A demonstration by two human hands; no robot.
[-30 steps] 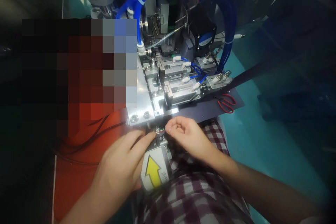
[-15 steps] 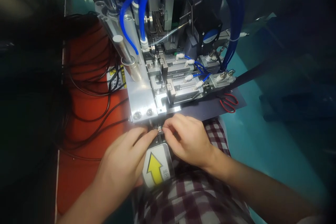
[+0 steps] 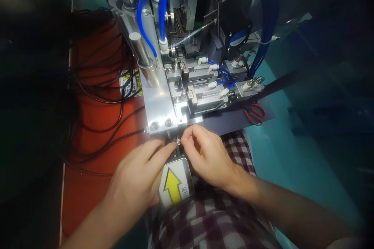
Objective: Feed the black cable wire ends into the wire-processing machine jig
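**Desk:** What fills the shot?

**Operator:** From my remote seat, the machine's aluminium plate (image 3: pixel 159 105), under blue hoses (image 3: pixel 145 6). Just below its front edge, the left hand (image 3: pixel 137 179) and right hand (image 3: pixel 208 156) meet.

**Desk:** Any writing?

**Operator:** Below the plate I see a white label (image 3: pixel 175 183) with a yellow arrow. Its characters are unreadable.

**Desk:** And the fingers?

**Operator:** The right thumb and forefinger pinch a small part (image 3: pixel 177 142) at the plate's edge. It is shiny, and too tiny to make out. The left fingertips press against it, but I cannot tell their grip.

small shiny part (image 3: pixel 177 142), possibly a connector, pinched
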